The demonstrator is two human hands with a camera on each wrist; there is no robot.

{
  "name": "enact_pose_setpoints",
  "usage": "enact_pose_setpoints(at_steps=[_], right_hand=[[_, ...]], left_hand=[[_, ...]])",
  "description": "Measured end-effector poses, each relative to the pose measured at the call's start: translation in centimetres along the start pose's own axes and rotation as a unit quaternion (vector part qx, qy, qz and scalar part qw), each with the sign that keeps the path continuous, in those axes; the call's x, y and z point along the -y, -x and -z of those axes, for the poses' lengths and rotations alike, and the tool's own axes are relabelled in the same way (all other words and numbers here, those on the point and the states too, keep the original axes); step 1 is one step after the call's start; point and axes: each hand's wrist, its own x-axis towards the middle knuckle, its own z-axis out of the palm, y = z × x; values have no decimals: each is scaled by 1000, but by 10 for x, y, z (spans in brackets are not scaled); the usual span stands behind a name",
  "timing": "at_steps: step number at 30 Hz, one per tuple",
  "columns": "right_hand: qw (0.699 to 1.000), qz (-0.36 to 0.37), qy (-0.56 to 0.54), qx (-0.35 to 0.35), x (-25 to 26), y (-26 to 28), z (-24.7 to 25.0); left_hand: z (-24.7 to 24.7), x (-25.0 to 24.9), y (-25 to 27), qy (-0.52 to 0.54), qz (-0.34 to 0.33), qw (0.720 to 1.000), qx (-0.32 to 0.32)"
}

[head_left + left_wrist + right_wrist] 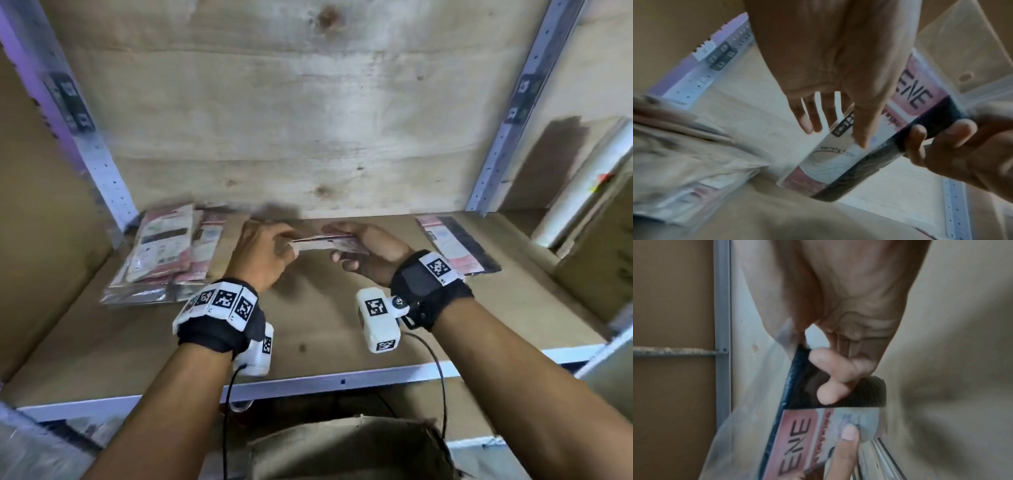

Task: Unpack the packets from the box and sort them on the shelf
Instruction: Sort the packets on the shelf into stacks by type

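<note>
While both hands hover mid-frame over the shelf (342,329), left hand (263,255) and right hand (371,255) pinch one packet (325,242) edge-on between curled fingers (830,368), stacks lying left (164,253) and right (455,243).

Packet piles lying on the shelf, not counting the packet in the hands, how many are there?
2. A pile of packets lies at the shelf's back left. A smaller pile lies at the back right, partly hidden behind the right hand.

Brown cardboard-lined shelf (325,329) with white metal front edge; pile of pink-and-white clear-plastic packets (164,253) lying back left, single flat pink-and-black packet (455,243) back right, well apart.
</note>
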Motion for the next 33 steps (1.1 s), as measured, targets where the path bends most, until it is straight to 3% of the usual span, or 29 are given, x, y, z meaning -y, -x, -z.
enact_pose_setpoints(at_steps=[4, 7, 11, 15, 20, 22, 24, 29, 31, 33], right_hand=[[998, 26, -63, 13, 10, 28, 43], [996, 60, -68, -21, 16, 40, 67], [982, 117, 99, -110, 8, 45, 90], [949, 112, 277, -104, -11, 46, 102], [963, 78, 247, -78, -22, 40, 111], [975, 67, 208, -50, -21, 40, 113], [976, 52, 207, -36, -20, 40, 116], [962, 1, 273, -22, -19, 41, 123], [956, -11, 292, -4, -19, 42, 127], [948, -24, 317, 12, -17, 44, 130]], left_hand=[[-18, -35, 0, 96, -19, 993, -61], [-32, -55, -1, 184, -38, 981, -55], [-51, -58, -11, 310, -27, 950, -17], [-68, -59, -18, 389, 34, 920, 32], [-92, -57, -17, 461, 170, 869, 60], [-95, -55, -19, 480, 196, 851, 81], [-96, -50, -23, 486, 204, 848, 63], [-90, -27, -40, 485, 240, 839, -56], [-84, -15, -42, 455, 214, 862, -64], [-76, -4, -41, 390, 173, 903, -40]])
